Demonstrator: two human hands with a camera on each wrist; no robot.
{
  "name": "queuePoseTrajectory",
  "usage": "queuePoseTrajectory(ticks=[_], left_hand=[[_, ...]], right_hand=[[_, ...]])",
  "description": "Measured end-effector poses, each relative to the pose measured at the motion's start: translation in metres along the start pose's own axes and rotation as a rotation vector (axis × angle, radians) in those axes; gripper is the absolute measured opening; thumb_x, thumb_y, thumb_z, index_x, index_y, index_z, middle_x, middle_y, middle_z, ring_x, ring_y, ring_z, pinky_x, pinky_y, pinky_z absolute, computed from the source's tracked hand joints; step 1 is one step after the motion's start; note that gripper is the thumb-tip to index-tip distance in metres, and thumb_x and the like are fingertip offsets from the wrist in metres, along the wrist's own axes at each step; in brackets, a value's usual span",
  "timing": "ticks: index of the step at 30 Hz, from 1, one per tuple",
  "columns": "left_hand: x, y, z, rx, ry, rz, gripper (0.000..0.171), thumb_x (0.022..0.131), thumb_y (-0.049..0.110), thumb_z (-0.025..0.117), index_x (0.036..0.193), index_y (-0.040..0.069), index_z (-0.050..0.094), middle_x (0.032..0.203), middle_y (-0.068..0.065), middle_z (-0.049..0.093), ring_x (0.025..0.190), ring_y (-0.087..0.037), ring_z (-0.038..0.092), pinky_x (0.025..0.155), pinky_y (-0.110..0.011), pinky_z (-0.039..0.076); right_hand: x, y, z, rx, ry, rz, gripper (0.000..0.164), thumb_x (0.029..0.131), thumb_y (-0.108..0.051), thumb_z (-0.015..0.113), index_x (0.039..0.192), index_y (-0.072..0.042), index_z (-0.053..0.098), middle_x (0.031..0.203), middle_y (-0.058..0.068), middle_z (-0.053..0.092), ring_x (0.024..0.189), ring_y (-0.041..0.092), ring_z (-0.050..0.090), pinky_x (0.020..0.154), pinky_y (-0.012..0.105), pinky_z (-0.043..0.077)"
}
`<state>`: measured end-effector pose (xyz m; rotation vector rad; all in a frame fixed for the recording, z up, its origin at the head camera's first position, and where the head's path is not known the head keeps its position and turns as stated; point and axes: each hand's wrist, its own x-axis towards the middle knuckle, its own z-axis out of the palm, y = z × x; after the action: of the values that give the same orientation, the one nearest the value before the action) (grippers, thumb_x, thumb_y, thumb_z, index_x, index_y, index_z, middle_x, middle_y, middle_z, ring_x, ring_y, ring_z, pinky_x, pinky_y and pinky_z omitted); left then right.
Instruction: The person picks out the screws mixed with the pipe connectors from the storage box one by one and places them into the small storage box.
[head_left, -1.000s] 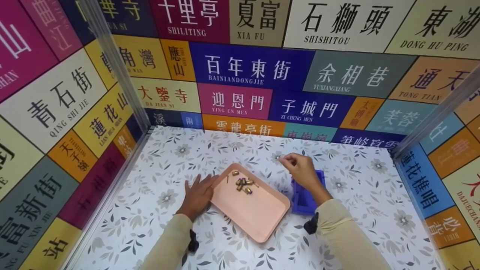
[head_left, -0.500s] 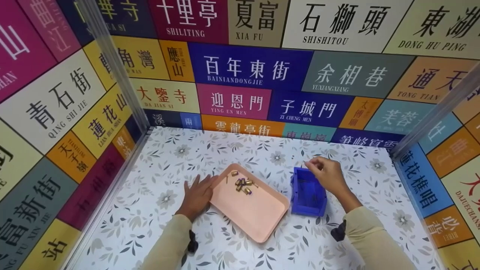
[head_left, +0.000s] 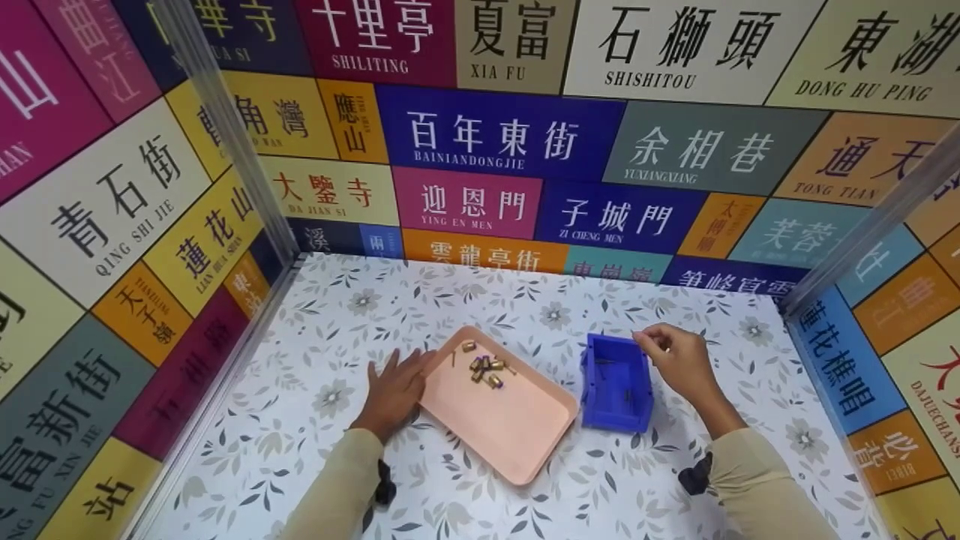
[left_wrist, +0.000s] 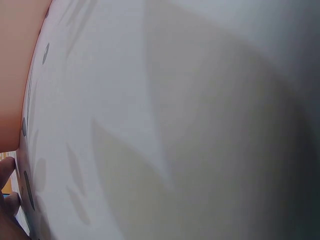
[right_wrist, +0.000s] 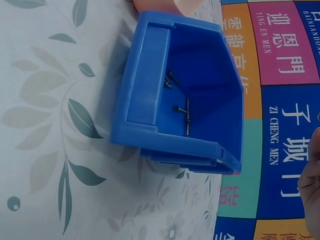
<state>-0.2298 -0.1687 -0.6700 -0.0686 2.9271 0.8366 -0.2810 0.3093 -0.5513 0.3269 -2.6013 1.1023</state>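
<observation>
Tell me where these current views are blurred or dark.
Left wrist: the floral tabletop is blurred, darkening toward the right edge; head: bright and mostly clear, though the brass-coloured pieces are too small for detail; right wrist: the blue bin and its screws show fairly sharply.

Fingers (left_wrist: 6, 169) at lower left, just below a pinkish tray (left_wrist: 11, 75), beside a blurred, leaf-patterned white tabletop (left_wrist: 120, 90).

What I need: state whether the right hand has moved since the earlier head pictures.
Yes, the right hand shifted rightward, from across the blue bin to its far right corner.
</observation>
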Motion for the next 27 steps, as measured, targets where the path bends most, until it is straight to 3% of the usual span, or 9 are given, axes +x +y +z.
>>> queuePoseTrajectory(ticks=[9,19,27], left_hand=[[-0.0001,0.0019,0.0011,-0.035,-0.015,-0.049,0.047,0.107,0.054,0.027,0.154,0.056,0.031,0.167,0.017,0.026,0.161,-0.023,0.006,0.124,-0.063,-0.015],[0.0003,0.0042,-0.0002,-0.027,-0.030,-0.071,0.046,0.107,0.057,0.026,0.152,0.060,0.028,0.167,0.018,0.024,0.161,-0.022,0.004,0.124,-0.062,-0.016],[-0.0013,0.0008,-0.0016,-0.024,-0.018,-0.011,0.047,0.108,0.052,0.027,0.155,0.056,0.029,0.168,0.014,0.027,0.161,-0.025,0.006,0.123,-0.065,-0.013]], right_hand=[[-0.0041,0.0046,0.0021,0.023,-0.018,0.001,0.024,0.097,-0.036,0.071,0.091,-0.013,0.076,0.070,0.012,0.070,0.053,0.008,0.056,0.050,0.022,0.045],[-0.0048,0.0068,0.0029,0.019,-0.026,0.026,0.025,0.097,-0.038,0.070,0.090,-0.014,0.076,0.071,0.013,0.070,0.054,0.009,0.056,0.050,0.023,0.045],[-0.0056,0.0080,0.0025,-0.013,-0.033,0.037,0.027,0.097,-0.040,0.070,0.092,-0.013,0.076,0.071,0.011,0.070,0.054,0.009,0.056,0.051,0.024,0.045]])
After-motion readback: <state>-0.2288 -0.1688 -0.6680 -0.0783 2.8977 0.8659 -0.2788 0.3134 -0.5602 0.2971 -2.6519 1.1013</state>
